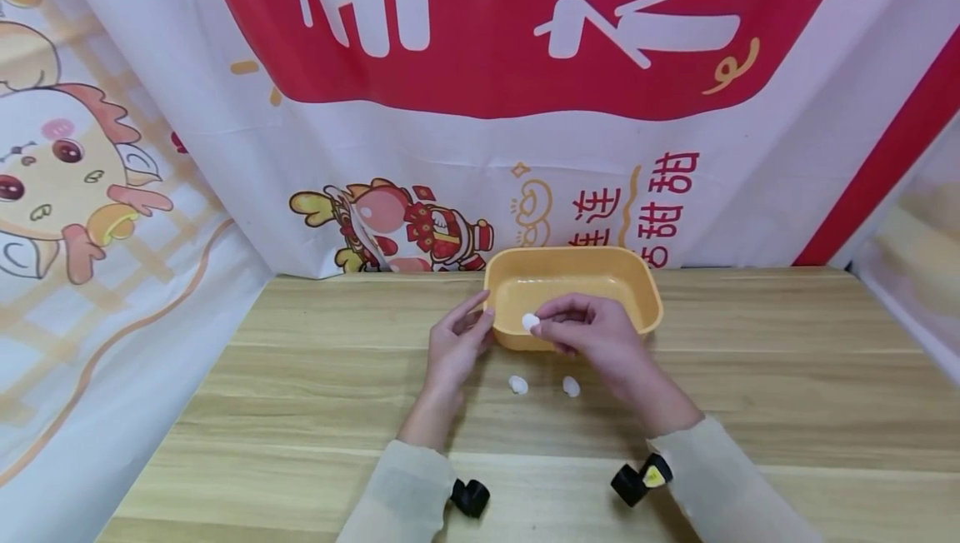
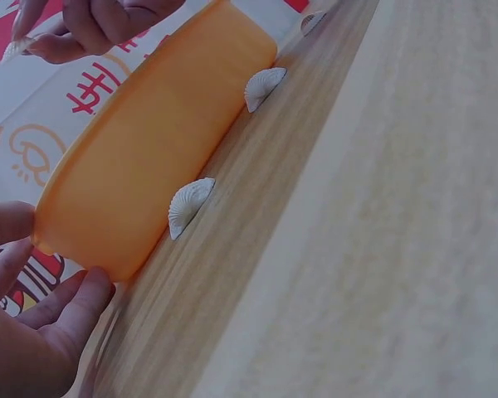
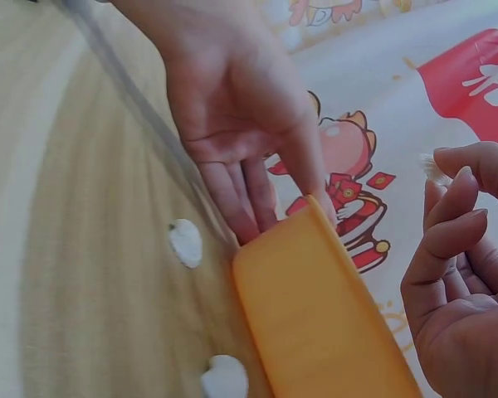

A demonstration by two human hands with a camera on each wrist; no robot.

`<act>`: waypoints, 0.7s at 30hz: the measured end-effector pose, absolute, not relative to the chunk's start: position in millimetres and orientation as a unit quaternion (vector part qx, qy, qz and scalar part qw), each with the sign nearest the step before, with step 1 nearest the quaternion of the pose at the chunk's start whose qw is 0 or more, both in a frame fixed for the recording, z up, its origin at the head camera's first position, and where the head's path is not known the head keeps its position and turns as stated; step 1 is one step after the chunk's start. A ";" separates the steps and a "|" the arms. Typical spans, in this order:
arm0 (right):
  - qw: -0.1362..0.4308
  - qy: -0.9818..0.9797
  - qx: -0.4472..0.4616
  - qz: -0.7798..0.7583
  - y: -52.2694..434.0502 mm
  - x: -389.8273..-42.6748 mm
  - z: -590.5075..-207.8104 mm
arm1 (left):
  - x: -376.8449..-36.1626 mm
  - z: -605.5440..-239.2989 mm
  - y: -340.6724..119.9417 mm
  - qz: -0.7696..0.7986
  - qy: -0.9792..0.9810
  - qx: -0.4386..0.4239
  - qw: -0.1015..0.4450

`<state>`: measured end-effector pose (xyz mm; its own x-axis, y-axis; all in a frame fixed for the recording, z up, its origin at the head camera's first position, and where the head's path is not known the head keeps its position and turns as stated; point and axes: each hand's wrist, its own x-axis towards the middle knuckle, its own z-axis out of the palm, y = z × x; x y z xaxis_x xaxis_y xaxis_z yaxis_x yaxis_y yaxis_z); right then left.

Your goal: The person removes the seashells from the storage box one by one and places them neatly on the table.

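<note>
An orange-yellow plastic tub [image 1: 651, 314] stands on the table against the back cloth. My left hand [image 1: 453, 351] holds its left end; in the left wrist view, digits touch the rim and the lower edge. Above the tub's front rim, my right hand [image 1: 600, 331] pinches a small white seashell [image 1: 531, 321] between thumb and fingertips. Two ribbed white shells, a left one [image 1: 518, 385] and a right one [image 1: 572, 386], lie on the wood in front of the tub. Farther along, another shell [image 2: 313, 22] appears in the left wrist view; the head view hides it.
The wood-grain table [image 1: 300, 410] reaches back to a printed cloth [image 1: 487, 143] with red panels and cartoon figures. More cloth [image 1: 150, 293] hangs along the left side. Black wrist devices, one left [image 1: 470, 498] and one right [image 1: 639, 480], sit by the sleeves.
</note>
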<state>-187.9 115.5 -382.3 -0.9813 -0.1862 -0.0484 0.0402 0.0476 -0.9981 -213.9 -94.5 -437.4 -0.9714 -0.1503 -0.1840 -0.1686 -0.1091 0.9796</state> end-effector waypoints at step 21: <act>0.139 0.725 -0.018 -0.674 106.8 -163.7 -412.1 | -213.8 -437.9 -93.8 0.736 0.667 -0.115 0.001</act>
